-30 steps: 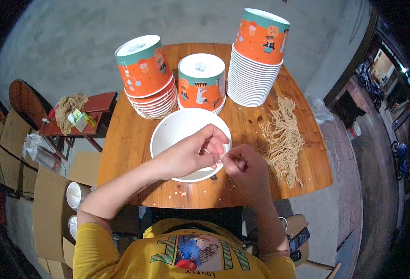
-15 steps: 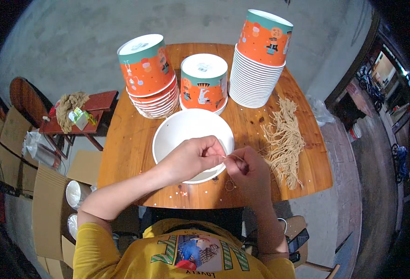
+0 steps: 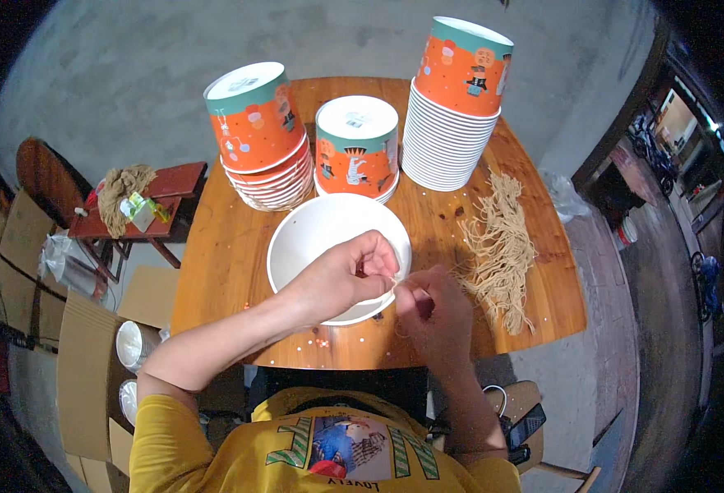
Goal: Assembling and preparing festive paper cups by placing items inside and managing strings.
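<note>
My left hand (image 3: 347, 275) and my right hand (image 3: 438, 311) meet over the right front rim of a white round tub (image 3: 321, 226), which stands mouth up on the table. Both are closed in a pinch on a thin string (image 3: 396, 282), light in colour, whose ends are too fine to follow. To the right of my right hand lies a loose bundle of beige yarn strands (image 3: 500, 255). The inside of the tub is partly covered by my left hand and wrist.
Upturned orange and green paper tubs stand behind: a left stack (image 3: 255, 119), a short middle stack (image 3: 357, 148) and a tall right stack (image 3: 452, 123). Small white specks dot the wooden table (image 3: 214, 271). A red bench (image 3: 173, 181) with more yarn (image 3: 124, 193) stands left, near cardboard boxes (image 3: 87, 361).
My left fingers have lifted and loosened slightly at the string. The right hand has turned a little and dropped slightly, still close against the left.
</note>
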`<move>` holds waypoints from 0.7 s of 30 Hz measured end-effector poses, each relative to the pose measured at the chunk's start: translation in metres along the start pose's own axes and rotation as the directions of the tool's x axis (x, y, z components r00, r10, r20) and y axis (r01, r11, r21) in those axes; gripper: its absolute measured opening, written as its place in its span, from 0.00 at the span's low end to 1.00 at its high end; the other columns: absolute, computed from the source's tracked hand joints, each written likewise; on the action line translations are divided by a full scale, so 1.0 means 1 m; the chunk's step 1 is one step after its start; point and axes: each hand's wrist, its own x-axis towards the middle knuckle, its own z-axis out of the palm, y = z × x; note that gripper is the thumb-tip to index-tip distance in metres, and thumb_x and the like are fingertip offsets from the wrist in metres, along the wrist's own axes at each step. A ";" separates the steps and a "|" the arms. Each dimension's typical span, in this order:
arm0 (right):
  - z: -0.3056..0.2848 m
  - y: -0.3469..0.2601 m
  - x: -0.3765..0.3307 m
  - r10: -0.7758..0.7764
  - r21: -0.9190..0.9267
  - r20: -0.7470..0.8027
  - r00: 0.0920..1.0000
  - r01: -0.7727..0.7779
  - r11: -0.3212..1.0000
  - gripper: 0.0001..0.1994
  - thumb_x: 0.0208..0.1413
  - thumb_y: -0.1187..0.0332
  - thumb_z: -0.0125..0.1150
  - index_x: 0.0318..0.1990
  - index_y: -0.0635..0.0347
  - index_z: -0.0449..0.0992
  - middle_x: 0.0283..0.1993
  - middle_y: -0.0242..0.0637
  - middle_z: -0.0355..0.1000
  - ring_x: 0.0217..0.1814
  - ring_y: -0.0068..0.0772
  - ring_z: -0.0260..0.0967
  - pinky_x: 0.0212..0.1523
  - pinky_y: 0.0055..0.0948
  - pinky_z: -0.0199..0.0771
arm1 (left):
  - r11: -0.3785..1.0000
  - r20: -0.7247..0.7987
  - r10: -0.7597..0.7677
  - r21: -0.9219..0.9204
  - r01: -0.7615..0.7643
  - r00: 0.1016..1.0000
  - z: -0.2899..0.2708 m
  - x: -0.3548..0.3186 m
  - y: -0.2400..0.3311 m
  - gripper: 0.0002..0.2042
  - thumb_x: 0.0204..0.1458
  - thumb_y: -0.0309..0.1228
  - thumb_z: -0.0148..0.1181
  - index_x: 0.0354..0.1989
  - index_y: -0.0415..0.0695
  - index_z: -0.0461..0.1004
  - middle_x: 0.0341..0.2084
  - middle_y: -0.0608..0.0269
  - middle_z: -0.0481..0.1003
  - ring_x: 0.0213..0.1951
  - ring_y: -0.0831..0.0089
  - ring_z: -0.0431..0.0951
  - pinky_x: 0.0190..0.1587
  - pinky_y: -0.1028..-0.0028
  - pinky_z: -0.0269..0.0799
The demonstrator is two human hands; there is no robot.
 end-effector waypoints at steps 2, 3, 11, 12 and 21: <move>0.003 -0.001 0.001 0.063 0.063 -0.029 0.998 -0.061 0.996 0.07 0.51 0.68 0.61 0.32 0.58 0.70 0.25 0.32 0.64 0.23 0.24 0.63 0.25 0.25 0.65 | 0.998 -0.007 0.027 0.050 -0.027 1.000 0.002 0.000 0.004 0.08 0.51 0.19 0.55 0.39 0.42 0.66 0.25 0.73 0.66 0.30 0.86 0.66 0.37 0.84 0.64; 0.004 -0.001 0.001 0.127 0.126 -0.055 0.990 -0.120 0.985 0.05 0.51 0.71 0.59 0.30 0.60 0.70 0.22 0.28 0.62 0.22 0.18 0.58 0.24 0.21 0.61 | 0.994 -0.012 0.055 0.100 -0.054 0.998 0.004 0.000 0.007 0.10 0.51 0.19 0.55 0.40 0.42 0.65 0.25 0.74 0.65 0.31 0.86 0.66 0.37 0.84 0.63; 0.001 0.007 0.000 0.225 0.193 -0.005 0.974 -0.220 0.956 0.06 0.52 0.69 0.59 0.35 0.58 0.70 0.24 0.30 0.63 0.25 0.21 0.60 0.26 0.23 0.63 | 0.996 0.005 0.037 0.087 -0.037 0.999 0.005 -0.002 0.014 0.15 0.52 0.19 0.56 0.47 0.41 0.62 0.28 0.71 0.68 0.33 0.84 0.68 0.39 0.84 0.64; -0.001 0.007 0.000 0.219 0.118 0.006 0.976 -0.218 0.969 0.09 0.52 0.66 0.60 0.38 0.57 0.71 0.27 0.35 0.69 0.27 0.28 0.67 0.26 0.28 0.69 | 0.996 -0.004 0.027 0.086 -0.026 1.000 0.005 -0.002 0.014 0.16 0.52 0.19 0.56 0.48 0.40 0.61 0.29 0.70 0.69 0.34 0.84 0.69 0.39 0.83 0.65; -0.008 0.013 0.001 -0.296 -0.134 -0.024 0.955 0.290 0.948 0.11 0.49 0.69 0.63 0.41 0.51 0.72 0.34 0.36 0.67 0.33 0.39 0.70 0.27 0.35 0.73 | 0.997 0.017 0.029 0.073 -0.030 0.999 0.004 -0.002 0.015 0.17 0.53 0.20 0.56 0.49 0.39 0.59 0.29 0.66 0.71 0.34 0.82 0.71 0.40 0.82 0.66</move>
